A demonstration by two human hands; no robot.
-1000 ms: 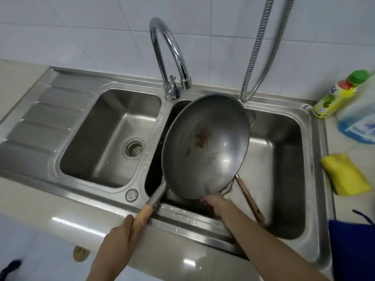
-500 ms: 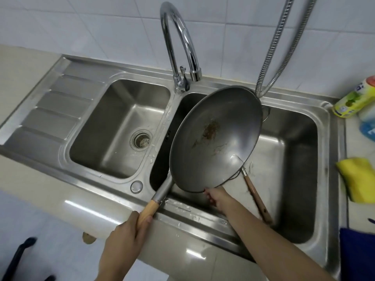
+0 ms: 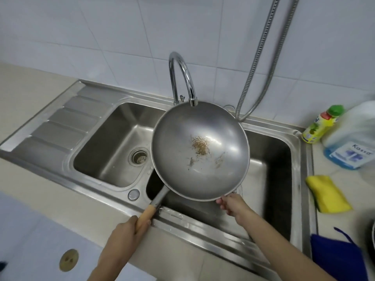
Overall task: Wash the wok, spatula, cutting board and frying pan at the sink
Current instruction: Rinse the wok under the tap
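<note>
We have lifted the wok [image 3: 199, 151] higher beneath the tap [image 3: 182, 78], left hand [image 3: 125, 236] gripping its wooden handle, right hand [image 3: 233, 205] holding the rim, washing not yet begun.

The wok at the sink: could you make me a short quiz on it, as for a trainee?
1. True or false: the wok is clean inside.
2. Which hand grips the wok's wooden handle? A. left hand B. right hand
3. Fill in: the faucet spout ends above the wok's far ____.

Key: 1. false, brown residue lies in it; 2. A; 3. rim.
</note>
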